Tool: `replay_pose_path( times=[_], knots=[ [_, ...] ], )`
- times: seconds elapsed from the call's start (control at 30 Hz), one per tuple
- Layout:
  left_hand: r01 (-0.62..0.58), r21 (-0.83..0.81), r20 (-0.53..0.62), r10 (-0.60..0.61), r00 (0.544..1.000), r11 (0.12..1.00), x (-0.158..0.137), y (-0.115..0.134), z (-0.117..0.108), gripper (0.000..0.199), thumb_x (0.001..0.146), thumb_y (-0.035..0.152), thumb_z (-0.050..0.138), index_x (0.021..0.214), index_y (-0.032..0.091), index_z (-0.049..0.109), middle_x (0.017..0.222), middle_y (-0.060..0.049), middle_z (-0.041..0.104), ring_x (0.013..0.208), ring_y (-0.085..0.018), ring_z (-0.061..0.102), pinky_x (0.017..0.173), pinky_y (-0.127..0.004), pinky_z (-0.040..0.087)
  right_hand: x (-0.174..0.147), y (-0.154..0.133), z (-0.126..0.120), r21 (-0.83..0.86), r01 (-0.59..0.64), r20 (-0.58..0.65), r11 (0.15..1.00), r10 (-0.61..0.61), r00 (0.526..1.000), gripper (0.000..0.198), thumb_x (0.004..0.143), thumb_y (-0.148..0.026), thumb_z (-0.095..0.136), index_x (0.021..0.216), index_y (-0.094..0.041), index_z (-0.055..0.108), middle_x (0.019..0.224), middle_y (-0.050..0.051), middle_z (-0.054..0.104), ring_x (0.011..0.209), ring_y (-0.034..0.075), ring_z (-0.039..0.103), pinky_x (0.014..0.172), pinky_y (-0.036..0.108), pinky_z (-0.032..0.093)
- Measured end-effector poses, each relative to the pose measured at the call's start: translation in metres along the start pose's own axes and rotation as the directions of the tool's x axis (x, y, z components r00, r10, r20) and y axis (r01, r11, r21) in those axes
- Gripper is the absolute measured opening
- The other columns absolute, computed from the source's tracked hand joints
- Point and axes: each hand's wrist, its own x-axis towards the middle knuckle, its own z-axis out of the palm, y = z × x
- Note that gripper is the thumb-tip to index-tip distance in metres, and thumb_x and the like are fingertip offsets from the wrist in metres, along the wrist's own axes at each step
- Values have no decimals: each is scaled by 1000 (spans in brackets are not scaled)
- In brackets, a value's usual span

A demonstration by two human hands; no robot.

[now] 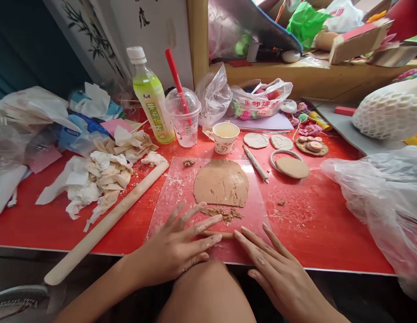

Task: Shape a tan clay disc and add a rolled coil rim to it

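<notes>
A thin roll of brown clay (217, 234) lies near the front edge of a clear plastic sheet (164, 197). My left hand (184, 240) rests flat over the roll's left end, fingers spread and smeared with clay. On its right end lie the fingertips of my right hand (272, 260), also stretched out. Just beyond my fingers are clay scraps (228, 214). Behind these sits a flat clay slab (222, 181) with a straight front edge and rough marks. A small clay lump (188, 163) is at the sheet's back left.
A long wooden rolling pin (107, 220) lies left, overhanging the red table (306, 242), beside crumpled tissues (97, 179). Behind the sheet stand a bottle (153, 103), a plastic cup (184, 130) and a paper cup (225, 139). Rightward are a clay-smeared pen-like tool (255, 165), a clay disc (292, 167) and a plastic bag (366, 188).
</notes>
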Motion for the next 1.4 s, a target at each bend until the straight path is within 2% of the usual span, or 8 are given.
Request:
replay_pose_path(
  times=[0.13,0.3,0.47,0.6,0.7,0.87,1.27,1.4],
  knots=[
    [40,7,56,-40,998,999,5,-6,-4,52,87,43,48,136,34,35,146,0,35,138,-30,22,113,-51,16,1,6,-3,23,-83,44,996,82,996,68,92,-27,40,147,-17,0,139,8,42,132,20,32,111,45,27],
    [-37,-66,101,44,994,997,11,-13,-8,54,86,45,47,138,37,31,149,1,27,139,-31,17,113,-51,12,2,14,-6,79,-58,137,995,46,989,65,95,-33,30,146,-10,-3,136,8,47,136,15,21,116,42,1],
    [-77,-101,162,93,982,992,13,-20,-10,57,87,47,45,139,36,27,150,3,25,138,-29,20,113,-47,11,4,17,-8,116,-47,174,992,26,984,66,95,-34,31,146,-12,-6,136,8,48,136,16,23,115,44,-9],
    [-62,-123,151,80,985,990,17,-22,-6,59,88,48,42,141,28,27,150,-3,25,138,-29,19,112,-45,14,5,19,-9,171,-74,154,982,47,987,66,95,-38,33,147,-17,-2,137,7,47,135,18,27,115,47,0],
    [-89,-133,136,107,985,987,26,-22,-3,61,87,53,39,141,29,25,152,-4,19,139,-29,15,112,-47,13,0,20,-10,292,-192,72,937,178,981,62,95,-42,24,147,-22,-3,141,5,43,136,18,25,114,46,15],
    [-238,-176,183,269,946,955,40,-20,-5,54,91,49,32,142,36,17,151,6,19,141,-22,13,114,-40,-2,-8,21,-7,531,-366,-47,764,458,888,64,94,-44,28,146,-28,-6,154,-2,10,140,20,10,113,42,13],
    [-194,-157,193,222,956,968,38,-21,-2,54,91,48,31,142,34,19,153,3,12,142,-26,4,112,-44,-7,-5,21,-5,473,-376,4,797,425,905,62,94,-46,26,146,-32,-3,154,-4,11,141,22,9,112,49,9],
    [-170,-174,193,203,960,970,37,-20,-2,54,90,50,33,141,36,21,153,4,12,141,-25,10,112,-44,-4,-3,19,-6,474,-387,6,791,436,900,66,95,-40,31,145,-30,-12,149,0,28,140,19,9,110,54,10]
  ],
)
